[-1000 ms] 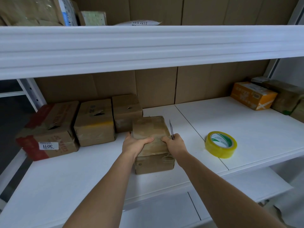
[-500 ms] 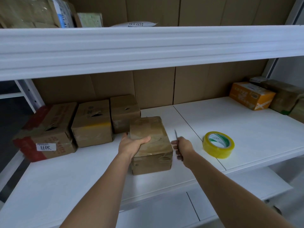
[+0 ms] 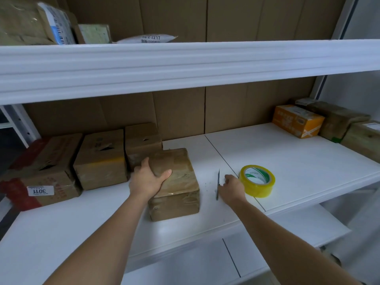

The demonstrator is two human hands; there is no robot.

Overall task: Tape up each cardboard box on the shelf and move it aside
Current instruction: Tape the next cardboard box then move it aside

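A brown taped cardboard box (image 3: 178, 182) stands on the white shelf (image 3: 287, 161) near its front edge. My left hand (image 3: 149, 178) grips its top left edge, thumb across the top. To its right my right hand (image 3: 231, 189) holds a thin blade (image 3: 218, 184) that points up and away, just above the shelf. A roll of yellow tape (image 3: 258, 183) lies flat right beside that hand.
Three cardboard boxes (image 3: 100, 159) stand in a row at the back left, touching the held box's far corner. An orange box (image 3: 298, 120) and brown boxes (image 3: 337, 120) sit at the far right. An upper shelf (image 3: 185, 64) overhangs. A lower shelf shows below.
My right hand has let go of the box and moved right toward the tape roll with the blade. My left hand has slid the box slightly toward the row at the left.
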